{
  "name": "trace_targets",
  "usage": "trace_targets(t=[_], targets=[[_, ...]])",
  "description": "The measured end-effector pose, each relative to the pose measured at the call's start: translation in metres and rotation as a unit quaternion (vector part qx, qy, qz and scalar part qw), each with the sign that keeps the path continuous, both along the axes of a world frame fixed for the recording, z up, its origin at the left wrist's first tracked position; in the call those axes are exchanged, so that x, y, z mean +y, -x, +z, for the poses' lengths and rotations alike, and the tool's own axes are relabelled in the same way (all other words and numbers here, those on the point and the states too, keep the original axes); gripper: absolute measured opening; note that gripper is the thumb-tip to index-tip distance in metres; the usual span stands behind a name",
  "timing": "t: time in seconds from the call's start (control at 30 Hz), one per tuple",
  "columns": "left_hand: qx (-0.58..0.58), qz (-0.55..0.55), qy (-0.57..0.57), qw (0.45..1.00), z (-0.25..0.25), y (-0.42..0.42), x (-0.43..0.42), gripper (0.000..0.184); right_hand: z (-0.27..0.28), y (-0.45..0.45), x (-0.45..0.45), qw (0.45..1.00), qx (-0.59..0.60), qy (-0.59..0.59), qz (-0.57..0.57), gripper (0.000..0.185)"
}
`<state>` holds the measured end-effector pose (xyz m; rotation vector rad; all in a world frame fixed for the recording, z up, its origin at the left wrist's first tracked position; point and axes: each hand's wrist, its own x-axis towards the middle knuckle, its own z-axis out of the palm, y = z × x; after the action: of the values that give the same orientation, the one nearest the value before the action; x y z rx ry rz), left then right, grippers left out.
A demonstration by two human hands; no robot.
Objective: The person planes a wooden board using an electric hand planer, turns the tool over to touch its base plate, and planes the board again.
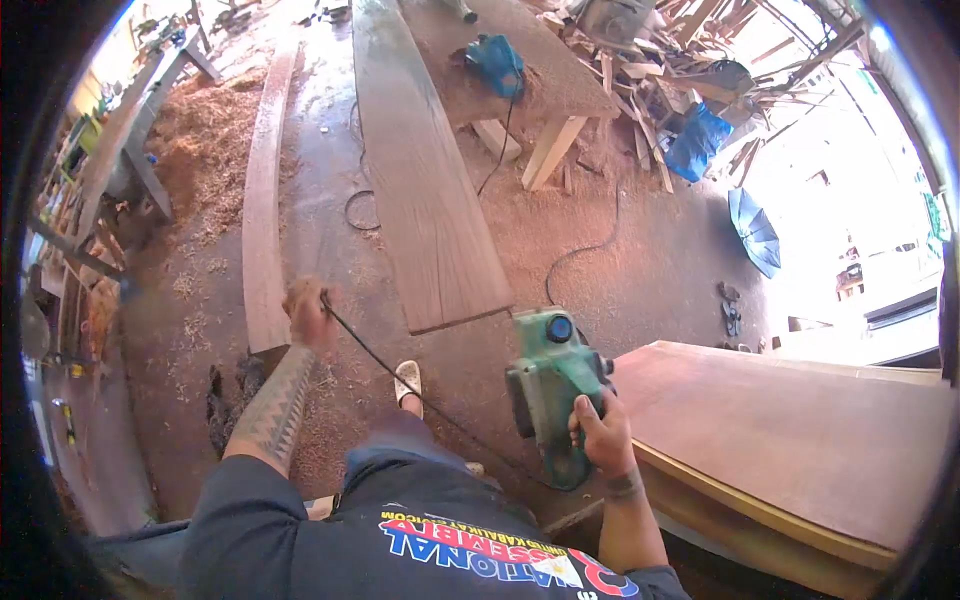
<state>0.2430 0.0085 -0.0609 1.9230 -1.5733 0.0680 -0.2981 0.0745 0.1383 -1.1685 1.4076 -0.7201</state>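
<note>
My right hand point(606, 438) is wrapped round the rear handle of a green power planer point(555, 375), held up beside the near end of a long wooden plank point(430, 200). A black cord point(400, 378) runs from the planer's back, across in front of my body, to my left hand point(311, 315). The fingers of my left hand are closed on that cord, near the end of a narrower long board point(262, 200). Motion blurs the left hand slightly.
A brown panel point(790, 430) lies at the right. Beyond the plank stands a dusty table point(560, 60) with a blue-green tool point(495, 65). Wood scraps, a blue bag point(698, 142) and an umbrella point(754, 232) are at back right. Shavings point(200, 150) cover the floor at left.
</note>
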Motion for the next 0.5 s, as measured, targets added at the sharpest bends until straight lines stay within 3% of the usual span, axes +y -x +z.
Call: trace_targets(t=[0.1,0.2,0.3,0.5], targets=[[0.091,-0.01,0.089,0.992,0.012,0.004,-0.069,0.035,-0.01,-0.034,-0.032,1.0,0.0,-0.021,0.005,0.034],[0.196,-0.043,0.13,0.971,0.014,0.022,-0.131,0.035,-0.021,-0.047,-0.047,0.998,0.032,-0.061,0.005,0.038],[0.177,-0.127,0.145,0.965,-0.006,0.034,-0.181,0.033,-0.035,-0.051,-0.058,0.995,0.082,-0.049,0.023,0.041],[0.198,-0.118,0.129,0.965,-0.016,0.074,-0.222,0.033,-0.045,-0.054,-0.076,0.989,0.133,0.019,0.065,0.04]])
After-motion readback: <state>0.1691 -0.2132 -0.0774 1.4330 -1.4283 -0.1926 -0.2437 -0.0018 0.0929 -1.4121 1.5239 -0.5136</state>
